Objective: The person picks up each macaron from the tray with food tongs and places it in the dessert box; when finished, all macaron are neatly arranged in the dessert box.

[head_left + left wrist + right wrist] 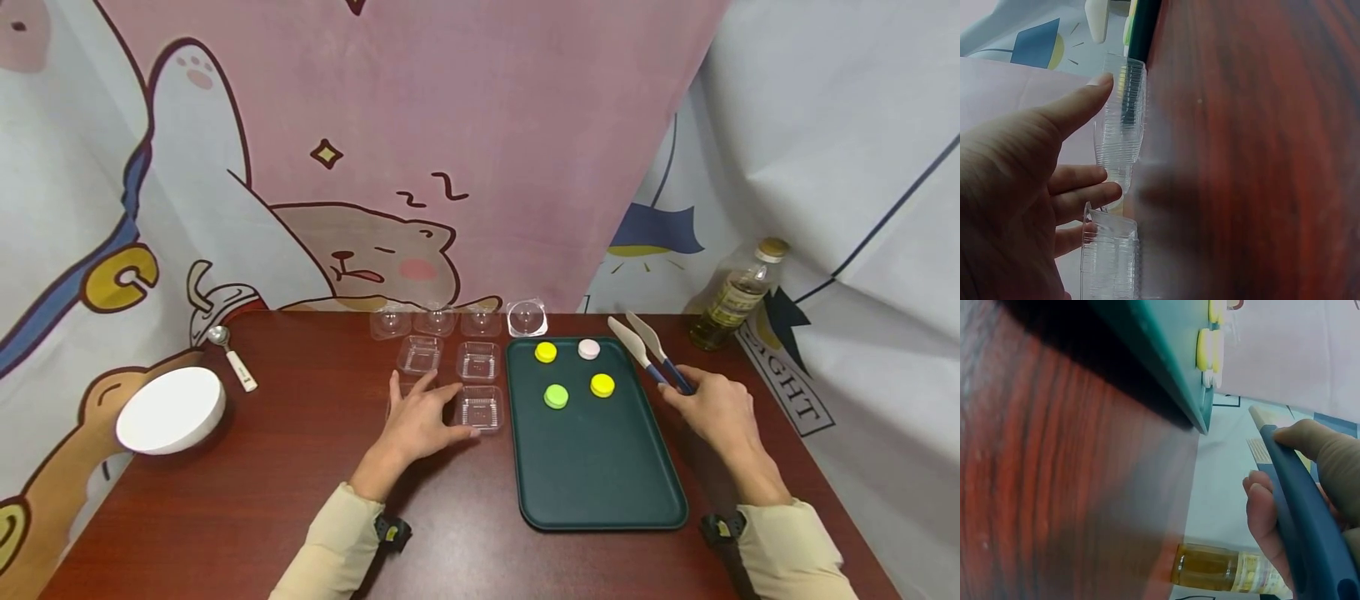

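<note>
My right hand (712,411) holds a pair of tongs (640,340) with dark blue handles and beige tips; in the right wrist view the thumb presses on one blue handle (1310,515). The tongs' arms stand apart, with nothing between them, beside the tray's far right corner. The left hand (422,421) is spread among clear plastic boxes, its thumb by the near right box (480,410) and its fingers over another box, partly hidden. On the dark green tray (600,475) lie two yellow macarons (602,385), a green macaron (556,396) and a pale pink macaron (588,349).
Several clear domed lids (437,320) line the table's back edge, behind more clear boxes (420,356). A white bowl (171,411) and a scoop (234,358) are on the left. An oil bottle (735,300) stands at the back right corner.
</note>
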The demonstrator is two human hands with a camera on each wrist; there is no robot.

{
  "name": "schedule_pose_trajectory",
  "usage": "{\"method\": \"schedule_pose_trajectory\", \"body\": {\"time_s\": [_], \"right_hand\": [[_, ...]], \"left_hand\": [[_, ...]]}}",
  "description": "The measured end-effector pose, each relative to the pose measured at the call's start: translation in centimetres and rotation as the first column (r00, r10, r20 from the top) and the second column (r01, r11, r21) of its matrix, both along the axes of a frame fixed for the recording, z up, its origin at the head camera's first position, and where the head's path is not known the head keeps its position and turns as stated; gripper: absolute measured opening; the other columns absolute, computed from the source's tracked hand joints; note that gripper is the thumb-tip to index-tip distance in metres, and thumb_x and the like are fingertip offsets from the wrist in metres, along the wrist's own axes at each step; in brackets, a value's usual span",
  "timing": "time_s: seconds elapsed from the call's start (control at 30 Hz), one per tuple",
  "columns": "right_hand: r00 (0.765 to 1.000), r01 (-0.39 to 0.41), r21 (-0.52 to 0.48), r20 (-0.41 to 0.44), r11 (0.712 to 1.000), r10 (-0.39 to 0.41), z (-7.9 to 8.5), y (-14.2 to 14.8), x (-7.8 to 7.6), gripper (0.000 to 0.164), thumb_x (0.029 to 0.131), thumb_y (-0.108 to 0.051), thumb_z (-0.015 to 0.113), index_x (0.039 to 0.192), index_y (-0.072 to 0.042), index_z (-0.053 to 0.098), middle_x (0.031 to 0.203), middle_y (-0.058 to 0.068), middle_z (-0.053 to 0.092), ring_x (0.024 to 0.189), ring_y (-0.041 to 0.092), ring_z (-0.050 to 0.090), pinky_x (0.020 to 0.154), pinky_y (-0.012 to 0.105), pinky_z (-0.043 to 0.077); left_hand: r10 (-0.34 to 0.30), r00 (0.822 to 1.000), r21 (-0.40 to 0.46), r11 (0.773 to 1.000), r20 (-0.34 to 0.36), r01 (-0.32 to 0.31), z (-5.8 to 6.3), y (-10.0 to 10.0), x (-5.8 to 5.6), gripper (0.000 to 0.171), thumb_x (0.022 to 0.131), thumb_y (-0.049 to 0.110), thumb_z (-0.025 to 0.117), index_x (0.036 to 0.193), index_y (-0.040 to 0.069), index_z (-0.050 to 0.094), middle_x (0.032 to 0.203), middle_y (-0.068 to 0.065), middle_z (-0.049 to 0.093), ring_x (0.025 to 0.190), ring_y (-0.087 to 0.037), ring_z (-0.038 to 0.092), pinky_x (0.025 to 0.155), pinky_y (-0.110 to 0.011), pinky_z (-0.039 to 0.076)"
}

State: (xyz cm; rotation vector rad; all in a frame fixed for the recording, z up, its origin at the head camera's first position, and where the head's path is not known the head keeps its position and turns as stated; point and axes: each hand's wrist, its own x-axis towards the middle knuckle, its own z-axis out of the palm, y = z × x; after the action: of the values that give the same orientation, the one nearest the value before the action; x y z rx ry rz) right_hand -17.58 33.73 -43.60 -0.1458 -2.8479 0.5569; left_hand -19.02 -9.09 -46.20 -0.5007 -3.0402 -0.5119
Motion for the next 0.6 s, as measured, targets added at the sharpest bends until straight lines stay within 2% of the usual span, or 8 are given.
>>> {"method": "schedule_pose_trajectory", "body": {"time_s": [0.13,0.2,0.3,0.47,0.6], "right_hand": [[0.999,-0.026,0.015,-0.039,1.0,0.027,0.0,-0.3,0.1,0.045,0.089,-0.029,0.075,0.122,0.001,0.07,0.082,0.018,0.075,0.064,0.029,0.063,0.052,0.041,0.045],[0.998,-0.044,0.026,-0.05,0.999,0.045,0.0,-0.5,0.1,0.044,0.088,-0.028,0.075,0.121,0.001,0.07,0.085,0.02,0.076,0.066,0.031,0.065,0.055,0.045,0.047],[0.997,-0.063,0.034,-0.047,0.997,0.065,0.1,-0.8,0.2,0.042,0.087,-0.028,0.075,0.12,-0.001,0.071,0.083,0.018,0.075,0.068,0.031,0.064,0.057,0.046,0.048],[0.996,-0.085,0.027,-0.005,0.996,0.085,0.3,-1.3,0.3,0.043,0.088,-0.029,0.075,0.122,-0.003,0.071,0.072,0.009,0.072,0.064,0.025,0.059,0.054,0.038,0.043],[0.993,-0.119,0.023,0.005,0.993,0.119,0.3,-1.7,0.3,0.044,0.088,-0.028,0.074,0.124,-0.003,0.07,0.074,0.009,0.073,0.064,0.023,0.059,0.055,0.038,0.045]], "left_hand": [[0.006,1.0,-0.013,1.0,-0.006,-0.006,0.0,0.1,0.1,0.082,0.073,0.067,0.08,0.139,0.021,0.063,0.129,-0.001,0.072,0.147,-0.027,0.043,0.12,-0.072,0.004],[0.01,1.0,-0.017,1.0,-0.005,-0.01,0.1,0.2,0.1,0.082,0.073,0.067,0.08,0.139,0.021,0.063,0.129,-0.001,0.072,0.147,-0.027,0.043,0.12,-0.072,0.004],[0.014,1.0,-0.017,1.0,0.002,-0.014,0.1,0.2,0.2,0.082,0.073,0.067,0.08,0.139,0.021,0.063,0.129,-0.001,0.072,0.147,-0.027,0.043,0.12,-0.071,0.004],[0.013,1.0,-0.019,1.0,0.003,-0.013,0.0,0.2,0.1,0.082,0.073,0.067,0.08,0.139,0.021,0.064,0.128,-0.001,0.073,0.146,-0.027,0.044,0.121,-0.071,0.005],[0.007,1.0,-0.024,1.0,-0.007,-0.007,0.0,0.2,0.0,0.082,0.073,0.068,0.08,0.139,0.021,0.064,0.126,-0.001,0.073,0.145,-0.027,0.046,0.121,-0.071,0.009]]}}
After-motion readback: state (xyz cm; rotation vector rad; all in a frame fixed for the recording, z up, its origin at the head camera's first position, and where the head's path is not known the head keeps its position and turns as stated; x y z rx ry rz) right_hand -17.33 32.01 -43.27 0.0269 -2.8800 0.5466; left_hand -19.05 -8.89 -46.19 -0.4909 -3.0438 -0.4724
